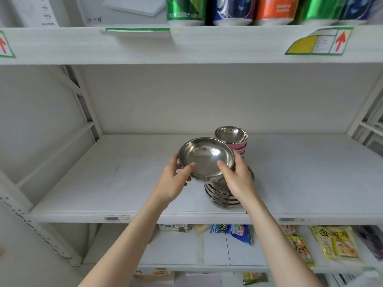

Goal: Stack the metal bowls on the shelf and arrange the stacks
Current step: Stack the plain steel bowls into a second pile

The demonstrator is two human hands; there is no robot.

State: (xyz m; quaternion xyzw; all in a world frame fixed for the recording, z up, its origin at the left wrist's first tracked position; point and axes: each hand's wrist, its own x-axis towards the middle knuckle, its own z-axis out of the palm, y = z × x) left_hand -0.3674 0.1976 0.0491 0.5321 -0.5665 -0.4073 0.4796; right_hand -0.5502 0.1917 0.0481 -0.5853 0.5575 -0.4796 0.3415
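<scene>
Both hands hold a small stack of shiny metal bowls (206, 157) in the air above the middle shelf (103, 183). My left hand (175, 179) grips its left rim with the thumb inside, and my right hand (236, 177) grips its right rim. Just below and to the right, a stack of metal bowls (221, 196) stands on the shelf, partly hidden by my right hand. Behind it stands a taller stack of pink-sided bowls (233, 139) with a steel inside.
The white shelf has bare board to the left and right of the stacks. Drink cans (186, 11) and boxes stand on the shelf above. Snack packets (335, 243) lie on the shelf below. Metal uprights (87, 104) frame both sides.
</scene>
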